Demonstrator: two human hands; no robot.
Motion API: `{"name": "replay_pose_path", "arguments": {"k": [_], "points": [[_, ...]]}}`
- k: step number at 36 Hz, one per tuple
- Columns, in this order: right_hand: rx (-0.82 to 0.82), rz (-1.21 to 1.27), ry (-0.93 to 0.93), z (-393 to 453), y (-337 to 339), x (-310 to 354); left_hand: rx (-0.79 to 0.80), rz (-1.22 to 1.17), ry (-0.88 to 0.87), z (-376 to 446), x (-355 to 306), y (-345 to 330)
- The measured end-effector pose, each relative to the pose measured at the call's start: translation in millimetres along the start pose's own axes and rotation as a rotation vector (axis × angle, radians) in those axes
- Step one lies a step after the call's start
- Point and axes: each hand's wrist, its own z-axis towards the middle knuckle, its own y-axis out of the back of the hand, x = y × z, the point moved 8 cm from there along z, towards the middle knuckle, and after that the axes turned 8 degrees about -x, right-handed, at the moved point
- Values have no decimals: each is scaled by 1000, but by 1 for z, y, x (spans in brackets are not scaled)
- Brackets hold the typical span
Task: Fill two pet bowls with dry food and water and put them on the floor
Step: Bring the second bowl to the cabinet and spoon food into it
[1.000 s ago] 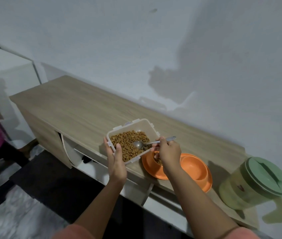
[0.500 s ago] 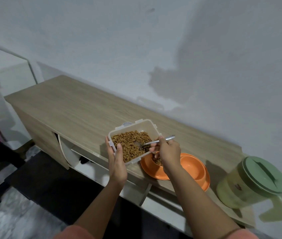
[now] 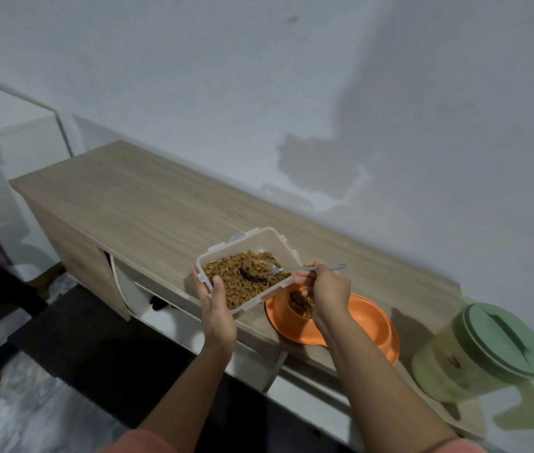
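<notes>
My left hand [image 3: 216,308] gripping the clear kibble container [image 3: 246,266] at the near table [image 3: 135,204] edge, right hand [image 3: 326,291] pinching a spoon [image 3: 278,271] in the kibble, orange double bowl [image 3: 341,322] just right, green-lidded pitcher [image 3: 478,351] far right.

One clear food container [image 3: 248,256] with kibble sits near the wooden cabinet's [image 3: 148,204] front edge, with one spoon [image 3: 278,271] in it. One orange double bowl [image 3: 350,325] has two wells. One green-lidded pitcher [image 3: 484,351] stands at the right end.
</notes>
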Motion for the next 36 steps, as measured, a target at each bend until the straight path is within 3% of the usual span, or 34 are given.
{"name": "replay_pose_path", "arguments": {"k": [9,14,18,21,26,32,36], "points": [[-70,105,-40,14,14,8,-58,2,11,13,10,2],[-166,153,29,26,44,24,-95,8,9,19,15,-3],[-285,39,124,31,72,30,-122,7,17,25,19,-7],[-303,-218,331,30,77,36,-133,-4,24,28,22,-8],[-159,-679,715,23,54,32,-134,23,21,30,24,-10],[-144,-506,1161,-23,31,65,-132,62,59,34,29,-3],[-8,-451,1383,-46,-5,75,-129,56,73,27,20,-5]]}}
